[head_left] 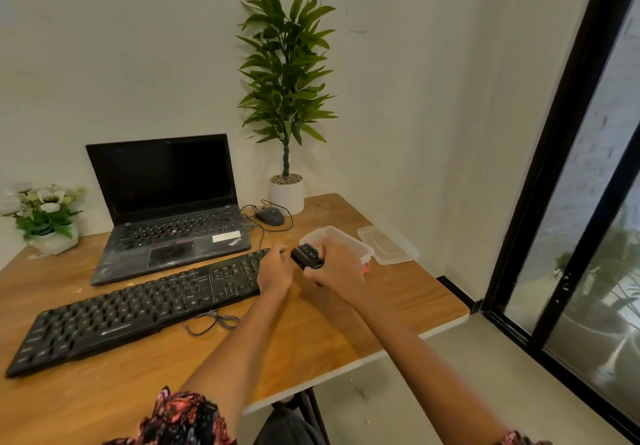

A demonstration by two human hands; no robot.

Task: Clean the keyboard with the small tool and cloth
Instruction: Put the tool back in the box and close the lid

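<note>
A long black keyboard lies slantwise across the wooden table, in front of the laptop. My right hand grips a small black tool just off the keyboard's right end, held above the table. My left hand is beside it over the keyboard's right edge, fingers curled toward the tool's tip; whether it pinches anything is hidden. No cloth shows in the head view.
An open black laptop sits behind the keyboard. A mouse and its cable lie by a potted plant. A clear plastic box and its lid sit right of my hands. A flower pot stands far left.
</note>
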